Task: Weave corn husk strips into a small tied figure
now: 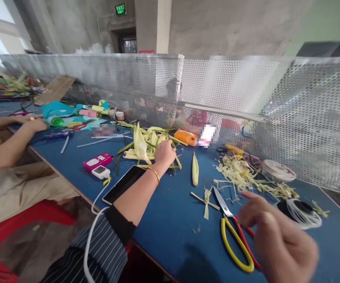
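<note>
My left hand reaches out to the pile of pale green corn husks in the middle of the table. Its fingers curl down at the right side of the pile, closed on a husk, with the fingertips hidden. Close to the camera, my right hand is blurred; its index finger points out and nothing shows in it. Beside it lie scissors with one yellow and one red handle, blades slightly apart. A small knotted husk cross and a single husk piece lie on the blue table between the hands.
A black tablet and a pink device lie left of my forearm. Husk scraps, a tape roll and a wire spool are at right. Perforated metal panels stand behind. Another person's arm is at left.
</note>
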A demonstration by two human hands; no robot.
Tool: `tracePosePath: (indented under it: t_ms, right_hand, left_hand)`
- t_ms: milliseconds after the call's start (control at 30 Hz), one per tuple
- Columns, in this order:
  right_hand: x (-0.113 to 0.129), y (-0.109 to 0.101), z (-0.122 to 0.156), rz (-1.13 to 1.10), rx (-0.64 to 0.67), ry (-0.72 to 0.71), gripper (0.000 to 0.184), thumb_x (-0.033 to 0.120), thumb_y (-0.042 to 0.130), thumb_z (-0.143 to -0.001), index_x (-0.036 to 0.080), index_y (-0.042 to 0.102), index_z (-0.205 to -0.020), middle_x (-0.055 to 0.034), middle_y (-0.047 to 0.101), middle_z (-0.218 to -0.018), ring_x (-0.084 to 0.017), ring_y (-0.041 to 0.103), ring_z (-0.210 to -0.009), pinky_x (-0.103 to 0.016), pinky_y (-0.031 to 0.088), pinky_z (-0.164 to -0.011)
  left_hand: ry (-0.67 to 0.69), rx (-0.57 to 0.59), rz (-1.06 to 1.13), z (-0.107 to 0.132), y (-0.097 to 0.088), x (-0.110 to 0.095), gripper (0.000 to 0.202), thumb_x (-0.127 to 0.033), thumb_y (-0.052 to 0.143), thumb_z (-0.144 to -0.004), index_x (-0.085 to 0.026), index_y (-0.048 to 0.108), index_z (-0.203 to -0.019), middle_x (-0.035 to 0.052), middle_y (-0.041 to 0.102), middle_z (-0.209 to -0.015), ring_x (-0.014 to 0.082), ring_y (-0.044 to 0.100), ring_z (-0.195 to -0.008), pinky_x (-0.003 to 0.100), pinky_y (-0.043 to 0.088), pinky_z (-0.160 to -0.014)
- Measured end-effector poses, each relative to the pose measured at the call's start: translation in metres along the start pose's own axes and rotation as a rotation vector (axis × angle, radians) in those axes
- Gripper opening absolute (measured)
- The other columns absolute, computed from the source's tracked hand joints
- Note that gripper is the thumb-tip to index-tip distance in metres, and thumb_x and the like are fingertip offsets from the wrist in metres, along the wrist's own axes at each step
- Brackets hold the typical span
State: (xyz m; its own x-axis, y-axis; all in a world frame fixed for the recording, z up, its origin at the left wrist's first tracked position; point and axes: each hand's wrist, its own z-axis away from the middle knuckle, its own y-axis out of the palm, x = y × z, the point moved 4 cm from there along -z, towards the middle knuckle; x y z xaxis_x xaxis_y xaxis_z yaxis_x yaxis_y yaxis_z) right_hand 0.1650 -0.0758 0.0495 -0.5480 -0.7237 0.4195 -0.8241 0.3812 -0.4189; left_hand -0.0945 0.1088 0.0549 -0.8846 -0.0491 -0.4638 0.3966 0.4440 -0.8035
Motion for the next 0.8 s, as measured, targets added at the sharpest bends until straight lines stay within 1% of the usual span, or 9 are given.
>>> tracePosePath:
  t_ms: [67,167,233,333,433,567,667,733,800]
  right_hand:
    - [-0.011,0.017,-0.004,0.056,0.058,-0.049,0.032,0.020,0.046,-0.098,0.021,0.050,-0.066,0.0018,0.051,-0.058,-0.016,0.058,-0.063,-0.039,0.050,-0.089]
    - [-0.022,0.033,0.000,0.199,0.133,-0.104,0.030,0.022,0.053,-0.095,0.022,0.050,-0.065,0.0026,0.050,-0.056,-0.017,0.058,-0.063,-0.036,0.048,-0.083]
    - [-0.025,0.036,0.004,0.229,0.160,-0.115,0.031,0.023,0.052,-0.096,0.023,0.050,-0.065,0.0031,0.051,-0.056,-0.016,0.057,-0.061,-0.035,0.047,-0.082]
    - [-0.023,0.037,0.005,0.239,0.160,-0.126,0.031,0.023,0.051,-0.097,0.023,0.048,-0.066,0.0039,0.050,-0.055,-0.015,0.057,-0.059,-0.033,0.046,-0.082]
    - [-0.022,0.039,0.005,0.240,0.179,-0.115,0.031,0.023,0.051,-0.097,0.023,0.047,-0.066,0.0039,0.049,-0.055,-0.016,0.058,-0.061,-0.033,0.046,-0.080]
    - [-0.024,0.044,0.008,0.245,0.209,-0.112,0.032,0.024,0.051,-0.097,0.023,0.045,-0.066,0.0040,0.048,-0.055,-0.016,0.057,-0.062,-0.032,0.046,-0.079]
    - [-0.024,0.047,0.010,0.252,0.222,-0.131,0.031,0.022,0.052,-0.096,0.023,0.044,-0.067,0.0047,0.046,-0.056,-0.015,0.055,-0.060,-0.033,0.046,-0.081]
    - [-0.023,0.047,0.010,0.254,0.227,-0.150,0.030,0.021,0.052,-0.096,0.023,0.044,-0.067,0.0051,0.045,-0.056,-0.014,0.052,-0.058,-0.033,0.045,-0.084]
    - [-0.022,0.048,0.010,0.251,0.231,-0.160,0.029,0.020,0.052,-0.096,0.023,0.045,-0.068,0.0053,0.045,-0.056,-0.014,0.050,-0.056,-0.035,0.045,-0.086]
  left_hand:
    - [-0.029,-0.006,-0.037,0.002,-0.008,0.012,0.024,-0.018,0.056,-0.086,-0.016,0.066,-0.108,0.0139,0.066,-0.111,0.0264,0.060,-0.108,0.035,0.045,-0.091]
    - [-0.154,-0.061,-0.111,0.005,-0.023,0.039,0.021,-0.020,0.051,-0.089,-0.011,0.065,-0.102,0.0186,0.065,-0.106,0.0311,0.061,-0.105,0.039,0.046,-0.086]
    - [-0.256,-0.085,-0.115,0.006,-0.028,0.058,0.024,-0.028,0.056,-0.088,-0.010,0.064,-0.102,0.0191,0.065,-0.105,0.0332,0.061,-0.106,0.040,0.046,-0.086]
    - [-0.335,-0.049,-0.158,0.004,-0.026,0.078,0.029,-0.029,0.063,-0.082,-0.007,0.063,-0.101,0.0230,0.067,-0.101,0.0372,0.063,-0.102,0.043,0.047,-0.083]
    - [-0.385,-0.026,-0.246,0.002,-0.020,0.088,0.035,-0.028,0.062,-0.082,-0.008,0.059,-0.110,0.0215,0.068,-0.102,0.0349,0.065,-0.100,0.040,0.050,-0.080]
    - [-0.390,-0.056,-0.281,0.003,-0.020,0.087,0.035,-0.016,0.059,-0.080,-0.010,0.057,-0.115,0.0193,0.067,-0.108,0.0310,0.065,-0.101,0.036,0.050,-0.080]
    - [-0.262,-0.159,-0.253,0.002,-0.024,0.071,0.032,-0.020,0.056,-0.083,-0.014,0.060,-0.115,0.0162,0.064,-0.116,0.0290,0.061,-0.108,0.035,0.048,-0.086]
    - [-0.173,-0.124,-0.194,-0.003,-0.020,0.057,0.027,-0.023,0.055,-0.085,-0.017,0.064,-0.111,0.0126,0.066,-0.113,0.0271,0.061,-0.108,0.034,0.048,-0.087]
    - [-0.136,-0.068,-0.186,-0.013,-0.013,0.043,0.026,-0.022,0.051,-0.088,-0.018,0.067,-0.107,0.0122,0.067,-0.112,0.0274,0.060,-0.108,0.034,0.048,-0.086]
